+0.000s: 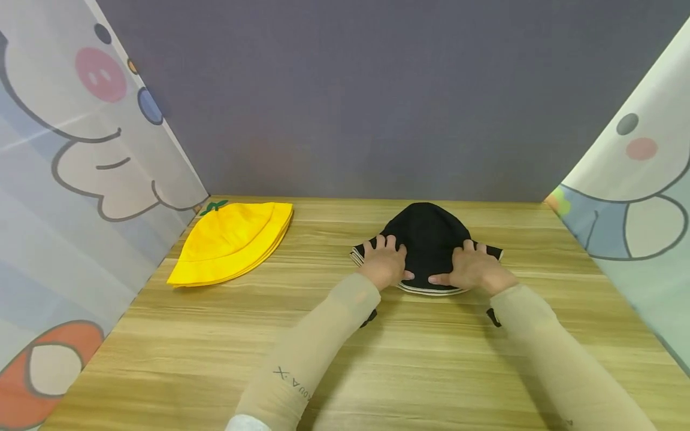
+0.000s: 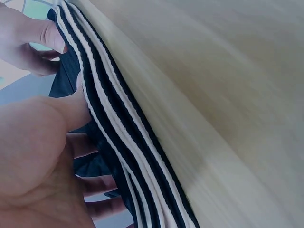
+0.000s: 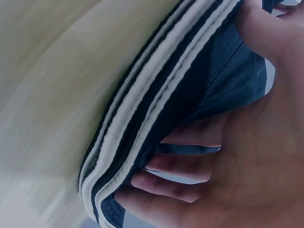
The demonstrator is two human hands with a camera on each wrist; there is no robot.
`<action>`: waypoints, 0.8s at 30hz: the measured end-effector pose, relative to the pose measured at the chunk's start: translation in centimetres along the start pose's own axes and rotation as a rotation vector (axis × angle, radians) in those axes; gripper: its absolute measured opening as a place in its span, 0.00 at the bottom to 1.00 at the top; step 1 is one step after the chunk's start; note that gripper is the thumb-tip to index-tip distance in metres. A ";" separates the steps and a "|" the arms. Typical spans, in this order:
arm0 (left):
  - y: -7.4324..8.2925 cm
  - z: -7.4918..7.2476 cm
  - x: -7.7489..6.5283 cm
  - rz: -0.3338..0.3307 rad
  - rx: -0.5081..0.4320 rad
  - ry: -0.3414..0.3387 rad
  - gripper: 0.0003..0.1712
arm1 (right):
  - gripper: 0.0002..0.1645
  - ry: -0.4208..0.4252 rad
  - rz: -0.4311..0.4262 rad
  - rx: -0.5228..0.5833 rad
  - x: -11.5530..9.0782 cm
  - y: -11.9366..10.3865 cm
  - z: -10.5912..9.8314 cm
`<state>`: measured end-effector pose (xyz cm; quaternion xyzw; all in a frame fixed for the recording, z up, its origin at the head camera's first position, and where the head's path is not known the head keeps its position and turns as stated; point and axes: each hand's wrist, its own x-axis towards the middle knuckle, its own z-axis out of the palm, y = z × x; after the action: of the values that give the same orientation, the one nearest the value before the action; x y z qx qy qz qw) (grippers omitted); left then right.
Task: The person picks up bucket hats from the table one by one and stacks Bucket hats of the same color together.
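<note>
A folded black bucket hat [image 1: 426,239] with pale piping along its stacked brim edges lies on the wooden table. On the left part of its brim rests my left hand [image 1: 384,263], fingers spread and pointing away, thumb toward the middle. Across from it, my right hand [image 1: 470,266] presses on the right part in the same way. Both wrist views show several layers of piped brim edge [image 2: 114,104] close by the palms. In the right wrist view, the fingers [image 3: 180,166] lie fairly straight against the dark cloth. Black straps stick out under both forearms.
A folded yellow hat [image 1: 232,242] with a green leaf sprig on top lies at the table's back left. Behind the wooden table [image 1: 323,335] stands a grey wall [image 1: 345,96]. Cartoon-printed sheets [image 1: 54,179] border the left and right sides.
</note>
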<state>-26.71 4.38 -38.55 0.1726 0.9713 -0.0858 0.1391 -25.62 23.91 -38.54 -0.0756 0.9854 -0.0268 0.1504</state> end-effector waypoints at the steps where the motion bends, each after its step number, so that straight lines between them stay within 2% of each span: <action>1: 0.2 -0.1 0.2 -0.002 0.000 0.002 0.44 | 0.68 0.005 0.003 0.001 0.0 0.3 -0.1; 13: 1.6 0.1 2.0 0.029 -0.012 0.067 0.44 | 0.69 0.025 0.028 0.036 0.8 2.9 -0.6; 19: 2.3 1.3 2.0 0.034 0.100 0.157 0.40 | 0.70 0.017 0.038 0.096 0.8 3.6 -0.2; 21: 2.3 1.6 1.8 0.035 0.106 0.181 0.39 | 0.71 0.022 0.040 0.117 0.7 3.6 0.0; 24: 2.0 1.7 1.6 0.052 0.062 0.217 0.39 | 0.72 0.040 0.048 0.131 0.5 3.8 0.1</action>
<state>-27.01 6.34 -40.82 0.2103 0.9728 -0.0928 0.0298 -26.60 27.55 -39.08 -0.0416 0.9858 -0.0891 0.1360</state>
